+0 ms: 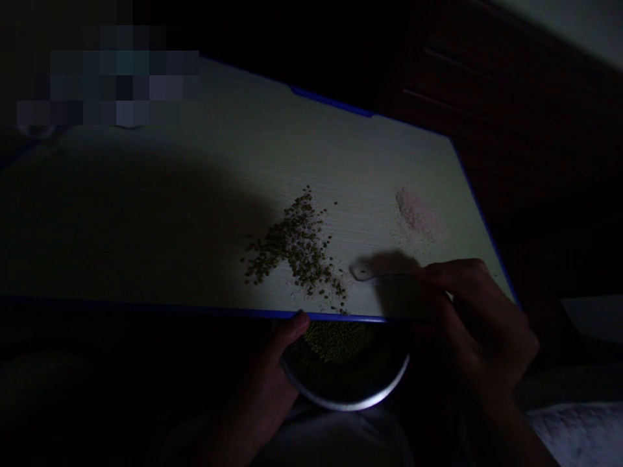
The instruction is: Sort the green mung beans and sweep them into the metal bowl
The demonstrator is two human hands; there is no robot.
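My right hand (479,327) pinches the handle of a small clear spoon (363,270), whose bowl end lies low over the table beside a pile. That pile mixes green mung beans (304,243) with pale rice-like grains. With the thumb over its rim, my left hand (277,366) grips a metal bowl (357,405) against the table's front edge. More green beans (338,340) lie inside the bowl. A separate heap of pale grains (418,214) sits farther right on the tabletop. The left fingers under the bowl are hidden.
The light tabletop (195,259) has a blue rim. Dark wooden furniture (462,84) stands behind it. A pale quilted cloth (579,431) shows at lower right. The top left is pixelated, and the scene is very dim.
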